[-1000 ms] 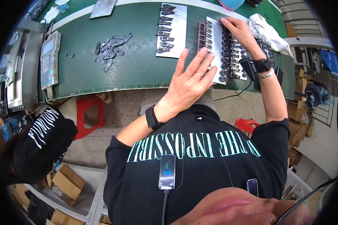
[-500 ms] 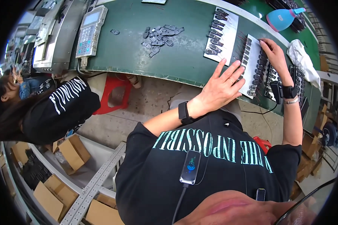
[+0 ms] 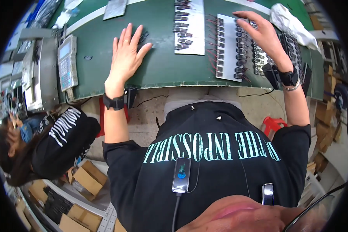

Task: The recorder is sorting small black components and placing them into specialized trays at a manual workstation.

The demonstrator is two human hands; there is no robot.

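My left hand (image 3: 127,56) lies over a pile of small dark grey plastic parts (image 3: 144,38), its fingers spread. Most of the pile is hidden beneath it. A single such part (image 3: 88,57) lies apart on the green table. At the far end of a white board (image 3: 229,50) my right hand (image 3: 262,33) hovers or rests with thumb and fingers apart, nothing visible in it. Small black parts with thin red wires line both long sides of that board. Left of it, another white board (image 3: 197,29) carries a row of black wired parts.
A grey keypad device (image 3: 68,63) with a screen stands at the table's left. More boards of small parts (image 3: 260,58) and a white cloth (image 3: 292,23) lie on the right. A co-worker (image 3: 65,141) sits at the left, near cardboard boxes (image 3: 89,179).
My left hand has moved left from beside the wired board to the pile of grey parts. My right hand stays near the board's far end. The view has shifted.
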